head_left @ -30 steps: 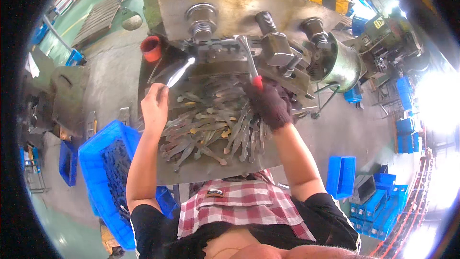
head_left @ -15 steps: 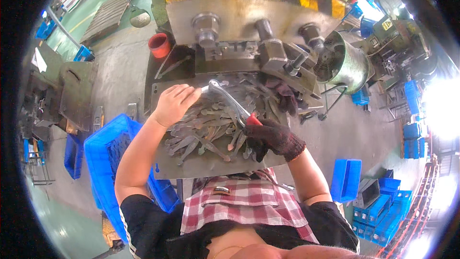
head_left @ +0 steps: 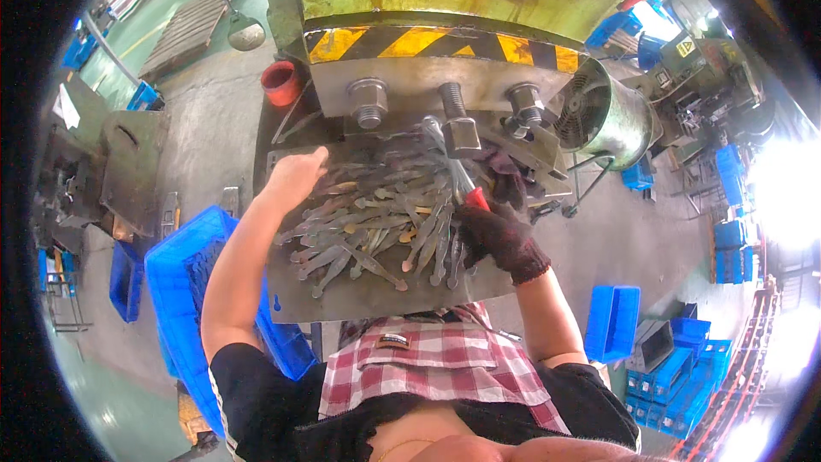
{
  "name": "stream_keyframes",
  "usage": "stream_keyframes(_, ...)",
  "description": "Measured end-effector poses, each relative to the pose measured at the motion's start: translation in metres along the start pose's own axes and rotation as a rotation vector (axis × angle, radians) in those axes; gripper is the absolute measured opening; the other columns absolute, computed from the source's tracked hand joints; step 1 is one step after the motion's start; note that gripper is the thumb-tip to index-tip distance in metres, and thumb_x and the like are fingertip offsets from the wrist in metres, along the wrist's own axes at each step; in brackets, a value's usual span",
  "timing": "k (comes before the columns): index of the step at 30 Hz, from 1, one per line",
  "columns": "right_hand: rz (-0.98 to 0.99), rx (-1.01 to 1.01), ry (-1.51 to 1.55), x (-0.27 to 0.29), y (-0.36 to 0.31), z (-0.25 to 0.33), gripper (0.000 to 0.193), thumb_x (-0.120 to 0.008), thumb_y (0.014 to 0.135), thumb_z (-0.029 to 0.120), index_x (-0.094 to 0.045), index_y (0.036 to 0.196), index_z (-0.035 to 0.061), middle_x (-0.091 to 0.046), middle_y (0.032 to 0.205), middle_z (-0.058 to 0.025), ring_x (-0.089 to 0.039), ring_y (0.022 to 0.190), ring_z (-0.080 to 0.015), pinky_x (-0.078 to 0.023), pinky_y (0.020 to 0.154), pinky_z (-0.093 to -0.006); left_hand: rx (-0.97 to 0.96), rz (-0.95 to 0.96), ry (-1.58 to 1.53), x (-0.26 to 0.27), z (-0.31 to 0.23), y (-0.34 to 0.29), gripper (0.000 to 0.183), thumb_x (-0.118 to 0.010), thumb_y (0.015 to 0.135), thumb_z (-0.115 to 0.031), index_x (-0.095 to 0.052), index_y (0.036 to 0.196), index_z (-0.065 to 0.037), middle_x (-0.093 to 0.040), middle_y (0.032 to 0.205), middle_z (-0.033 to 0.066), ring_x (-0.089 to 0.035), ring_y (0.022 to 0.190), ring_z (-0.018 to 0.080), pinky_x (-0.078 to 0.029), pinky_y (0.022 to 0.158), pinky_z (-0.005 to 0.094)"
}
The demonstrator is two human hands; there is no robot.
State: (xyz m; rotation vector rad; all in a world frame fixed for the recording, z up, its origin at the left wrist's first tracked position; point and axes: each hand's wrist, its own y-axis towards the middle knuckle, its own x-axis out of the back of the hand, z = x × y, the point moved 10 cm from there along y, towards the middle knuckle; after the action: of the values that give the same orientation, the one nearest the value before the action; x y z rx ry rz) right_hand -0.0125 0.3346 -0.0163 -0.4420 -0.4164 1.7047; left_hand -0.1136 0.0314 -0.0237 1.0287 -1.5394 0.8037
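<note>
The person wears a red and white checked apron [head_left: 428, 364], close to the near edge of a gray metal table [head_left: 295, 304]. A small slot [head_left: 276, 301] is cut in the table by its near left corner. A messy pile of long, flat metal pieces [head_left: 376, 222] lies on the middle of the table, between the two hands. Many pieces lie on top of each other. The nearest ones point toward the near edge.

The right hand [head_left: 498, 233] wears a dark glove and is over the table's right side, just beside the pile. Its fingers are wrapped around the red handle of a silver tool [head_left: 460, 178]. The tool slants over the pile, away from the person and a bit left, and its tip is by the big machine.

The left hand [head_left: 297, 177] is bare. It is over the table's far left corner, just left of the pile. Its fingers are curled close together, and one cannot tell if they pinch anything.

Past the table's far edge is the big machine [head_left: 445, 73], with fat bolts and yellow and black stripes. A red cup [head_left: 280, 83] sits past the far left corner. Farther off to the right stands a round fan [head_left: 611, 115].
</note>
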Motion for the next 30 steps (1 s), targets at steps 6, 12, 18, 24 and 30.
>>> stream_keyframes(6, -0.104, 0.024, 0.148, 0.011, -0.005, 0.011, 0.032, -0.065, 0.086, 0.036, -0.062, 0.095, 0.0061, -0.058, 0.076, -0.0009, -0.055, 0.06, -0.0115, -0.045, 0.054, -0.0247, 0.002, -0.426, -0.234, 0.092, -0.026, 0.02, 0.014, -0.058, 0.088, -0.02, -0.057, 0.094, -0.007, -0.062, 0.077, 0.017, -0.061, 0.075, 0.0371, -0.046, 0.062, 0.0472)
stream_keyframes(12, -0.117, 0.054, -0.029, 0.007, 0.001, 0.03, 0.034, -0.065, 0.085, 0.04, -0.062, 0.093, 0.0065, -0.055, 0.072, -0.0008, -0.051, 0.055, -0.011, -0.041, 0.048, -0.0244, -0.118, -0.577, -0.156, 0.091, -0.055, 0.099, 0.022, -0.058, 0.088, -0.026, -0.061, 0.082, -0.005, -0.062, 0.069, 0.0145, -0.062, 0.07, 0.0361, -0.048, 0.061, 0.0448)
stream_keyframes(18, -0.211, 0.159, -0.206, 0.007, 0.022, 0.052, 0.039, -0.065, 0.084, 0.042, -0.062, 0.096, 0.0048, -0.054, 0.069, -0.0012, -0.052, 0.055, -0.0121, -0.041, 0.048, -0.0245, 0.211, -0.655, 0.149, 0.112, -0.025, 0.093, 0.034, -0.051, 0.09, -0.024, -0.065, 0.065, -0.005, -0.062, 0.064, 0.0164, -0.064, 0.066, 0.0357, -0.05, 0.061, 0.0452)
stream_keyframes(24, -0.211, 0.062, -0.45, -0.018, 0.051, 0.085, 0.053, -0.058, 0.086, 0.048, -0.06, 0.12, 0.008, -0.065, 0.101, -0.0124, -0.06, 0.096, -0.0232, -0.044, 0.085, -0.0355, 0.371, -0.69, -0.015, 0.112, 0.023, 0.033, 0.023, -0.05, 0.093, -0.031, -0.062, 0.095, -0.011, -0.064, 0.071, 0.0177, -0.064, 0.069, 0.0383, -0.049, 0.062, 0.0482)
stream_keyframes(30, -0.206, 0.156, -0.545, -0.018, 0.08, 0.062, 0.048, -0.057, 0.085, 0.048, -0.062, 0.111, 0.0083, -0.061, 0.092, -0.0095, -0.057, 0.087, -0.021, -0.044, 0.077, -0.034, 0.32, -0.762, -0.201, 0.095, 0.025, -0.009, 0.016, -0.056, 0.092, -0.027, -0.057, 0.099, -0.012, -0.065, 0.076, 0.0171, -0.062, 0.07, 0.0402, -0.046, 0.062, 0.0492)
